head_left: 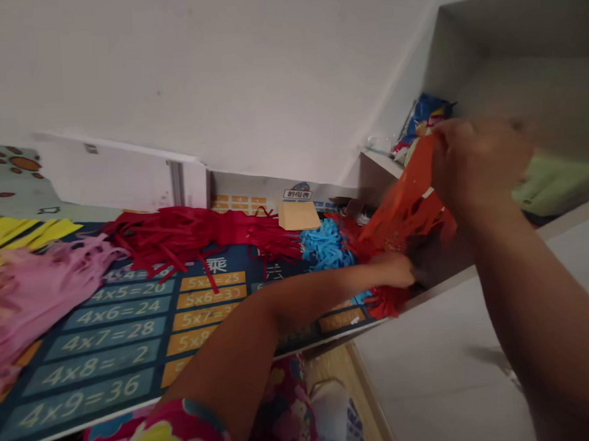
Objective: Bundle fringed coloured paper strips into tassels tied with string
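Observation:
My right hand [480, 162], blurred by motion, is raised at the right and closed around the top of an orange fringed strip [398, 204]. The strip hangs down to the left, its cut ends over the table. Lower down, my left hand [395, 271] reaches across to the table's right end, beside a red fringed bundle [386, 301]; its fingers are smeared and partly hidden. A blue fringed bundle [326, 245] lies just left of it. Farther left are a dark red fringed bundle [175, 231], a pink fringed piece [63, 274] and a yellow fringed piece [23, 230].
A multiplication chart covers the table [107, 345]. A block of yellowish paper [298, 215] stands by the wall. To the right is a white shelf unit [522, 30] with a blue packet [425, 116] and a light green item [561, 181]. A white panel [116, 168] leans at the back.

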Tool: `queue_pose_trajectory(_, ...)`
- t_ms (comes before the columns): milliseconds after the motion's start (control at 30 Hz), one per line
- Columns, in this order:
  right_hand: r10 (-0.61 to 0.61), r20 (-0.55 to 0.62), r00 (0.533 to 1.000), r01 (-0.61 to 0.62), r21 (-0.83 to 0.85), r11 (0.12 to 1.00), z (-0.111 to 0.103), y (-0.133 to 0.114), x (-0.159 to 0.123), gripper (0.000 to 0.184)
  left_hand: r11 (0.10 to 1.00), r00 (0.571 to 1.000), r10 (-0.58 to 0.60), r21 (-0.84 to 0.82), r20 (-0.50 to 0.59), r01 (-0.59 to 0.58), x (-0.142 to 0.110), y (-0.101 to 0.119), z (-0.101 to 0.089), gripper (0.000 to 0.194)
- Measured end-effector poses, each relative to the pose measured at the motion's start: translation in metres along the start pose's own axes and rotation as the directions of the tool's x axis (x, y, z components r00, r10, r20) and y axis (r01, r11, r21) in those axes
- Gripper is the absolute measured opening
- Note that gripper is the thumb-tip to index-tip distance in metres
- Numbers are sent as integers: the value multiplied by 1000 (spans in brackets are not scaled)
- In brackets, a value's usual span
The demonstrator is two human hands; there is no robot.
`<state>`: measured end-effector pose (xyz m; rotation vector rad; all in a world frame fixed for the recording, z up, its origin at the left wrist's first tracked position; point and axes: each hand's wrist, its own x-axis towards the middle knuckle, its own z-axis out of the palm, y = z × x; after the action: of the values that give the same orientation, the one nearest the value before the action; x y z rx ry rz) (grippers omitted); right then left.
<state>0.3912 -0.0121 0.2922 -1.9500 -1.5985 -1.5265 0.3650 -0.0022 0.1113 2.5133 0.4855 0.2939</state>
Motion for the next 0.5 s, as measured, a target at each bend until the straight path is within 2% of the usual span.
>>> queue_pose_trajectory(67, -122, 17, 992, 120, 78, 990, -10, -21, -3, 39, 990, 994, 48, -127, -97, -61, -39, 16, -9, 26)
queue_pose_trajectory(100, -183, 22, 983, 179, 129, 975, -14, -34, -6, 37, 975, 982, 42, -207, -186, -81, -62, 20, -15, 31)
queue_pose_trajectory(133, -240, 21, 971, 232, 187, 955, -16, -47, -10, 35, 938, 944, 2, -326, -330, -115, -87, 21, -23, 33)
queue_pose_trajectory(167, -289, 17, 957, 276, 250, 928, -18, -61, -14, 33, 906, 879, -77, -401, -470, -135, -113, 19, -31, 32)
queue_pose_trajectory(233, -360, -7, 933, 337, 374, 864, -23, -90, -22, 30, 910, 696, -214, -398, -685, -112, -162, 9, -51, 25)
queue_pose_trajectory(300, -428, -45, 903, 392, 494, 776, -29, -120, -28, 30, 955, 475, -286, -288, -832, 71, -205, -10, -71, 30)
queue_pose_trajectory(333, -460, -69, 885, 419, 547, 725, -34, -134, -29, 30, 953, 384, -297, -247, -874, 176, -223, -22, -80, 40)
queue_pose_trajectory(367, -490, -94, 867, 444, 590, 674, -39, -148, -31, 30, 939, 330, -304, -223, -894, 261, -239, -35, -88, 51)
queue_pose_trajectory(400, -517, -116, 848, 467, 624, 627, -44, -161, -32, 30, 927, 327, -310, -208, -893, 312, -253, -49, -95, 56)
queue_pose_trajectory(500, -571, -166, 804, 508, 691, 514, -57, -199, -36, 30, 906, 457, -348, -167, -819, 390, -294, -88, -109, 37)
